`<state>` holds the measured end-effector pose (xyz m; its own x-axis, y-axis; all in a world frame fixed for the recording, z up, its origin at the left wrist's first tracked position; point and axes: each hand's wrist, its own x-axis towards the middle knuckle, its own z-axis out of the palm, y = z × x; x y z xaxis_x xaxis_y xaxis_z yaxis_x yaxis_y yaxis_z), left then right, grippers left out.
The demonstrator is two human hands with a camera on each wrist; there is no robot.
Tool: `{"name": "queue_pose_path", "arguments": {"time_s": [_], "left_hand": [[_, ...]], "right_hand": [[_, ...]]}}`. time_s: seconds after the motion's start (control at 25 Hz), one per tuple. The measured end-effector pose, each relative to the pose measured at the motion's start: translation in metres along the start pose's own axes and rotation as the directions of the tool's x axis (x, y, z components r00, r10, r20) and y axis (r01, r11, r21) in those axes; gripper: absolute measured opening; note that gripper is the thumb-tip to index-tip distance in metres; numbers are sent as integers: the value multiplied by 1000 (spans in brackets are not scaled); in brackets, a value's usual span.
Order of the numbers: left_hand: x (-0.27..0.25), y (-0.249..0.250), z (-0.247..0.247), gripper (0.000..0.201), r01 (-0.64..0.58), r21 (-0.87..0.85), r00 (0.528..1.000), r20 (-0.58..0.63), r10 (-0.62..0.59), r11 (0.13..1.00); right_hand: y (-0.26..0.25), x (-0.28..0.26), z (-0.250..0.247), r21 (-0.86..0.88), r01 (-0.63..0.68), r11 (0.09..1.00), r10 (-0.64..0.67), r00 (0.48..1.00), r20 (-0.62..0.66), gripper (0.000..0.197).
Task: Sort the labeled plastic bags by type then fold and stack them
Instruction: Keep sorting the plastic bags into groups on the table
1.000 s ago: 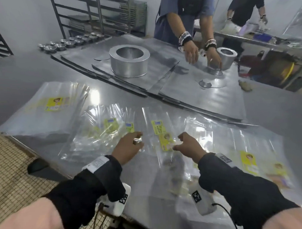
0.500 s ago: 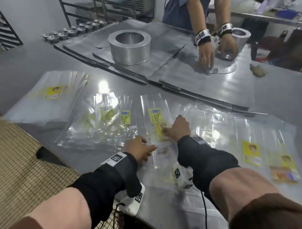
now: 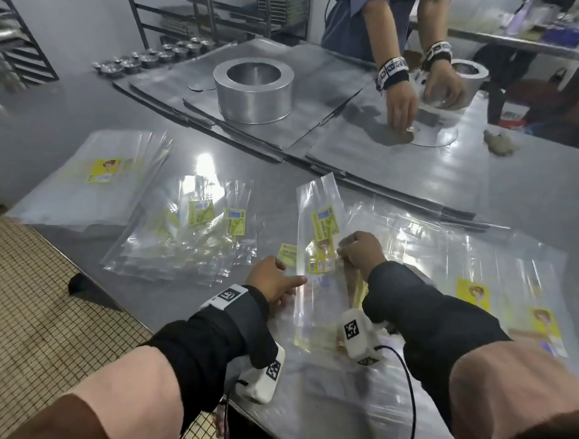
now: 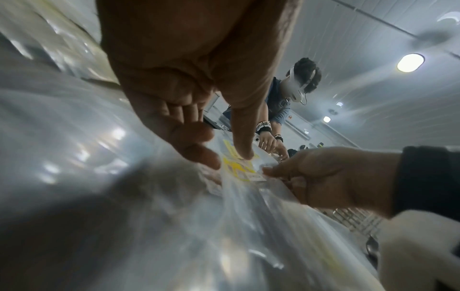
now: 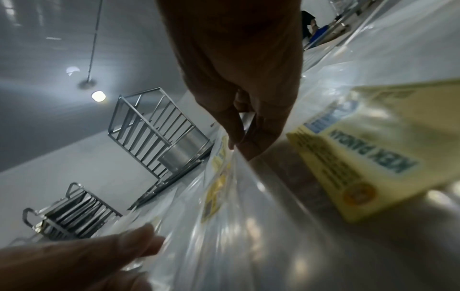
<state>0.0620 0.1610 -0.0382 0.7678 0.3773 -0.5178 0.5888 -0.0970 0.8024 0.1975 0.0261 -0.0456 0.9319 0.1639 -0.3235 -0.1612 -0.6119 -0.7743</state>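
Observation:
A narrow clear bag with yellow-green labels slants across the steel table in front of me. My right hand pinches its right edge beside the labels; the right wrist view shows thumb and finger closed on the film. My left hand lies at the bag's left edge, index finger straight and touching the plastic. To the left are a pile of small labeled bags and a stack of large bags. More large yellow-labeled bags spread to the right, under my right arm.
Across the table another person's hands work at a small metal ring. A large metal ring stands on overlapping metal sheets. Small tins line the far left. The table's front edge drops to tiled floor.
My right hand has taken the narrow bag by its right edge and shifted it off the spread. My left hand has moved right to the bag's left edge.

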Motion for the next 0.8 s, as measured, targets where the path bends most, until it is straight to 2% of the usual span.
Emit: {"name": "queue_pose_path", "arguments": {"time_s": [0.04,0.16,0.32,0.44,0.56,0.8], "left_hand": [[-1,3,3,39,-17,26,1000,8,17,1000],[-2,8,9,25,-88,68,996,8,88,994],[0,9,6,16,-192,51,971,-137,197,980],[-5,13,-14,27,-265,-5,944,-204,258,964],[-4,11,-50,40,-294,-125,929,-271,253,948],[19,-1,-155,43,-330,-202,896,-376,238,922]], "right_hand": [[1,-4,-3,69,-24,997,22,999,28,25],[0,-20,-11,284,-49,957,18,993,113,16],[-5,-27,-22,496,-29,868,-9,997,74,18],[-9,-30,-25,546,-9,837,-29,998,62,22],[-24,-34,-12,574,15,819,-59,997,58,23],[-86,-43,64,602,-15,798,-100,983,156,23]]}}
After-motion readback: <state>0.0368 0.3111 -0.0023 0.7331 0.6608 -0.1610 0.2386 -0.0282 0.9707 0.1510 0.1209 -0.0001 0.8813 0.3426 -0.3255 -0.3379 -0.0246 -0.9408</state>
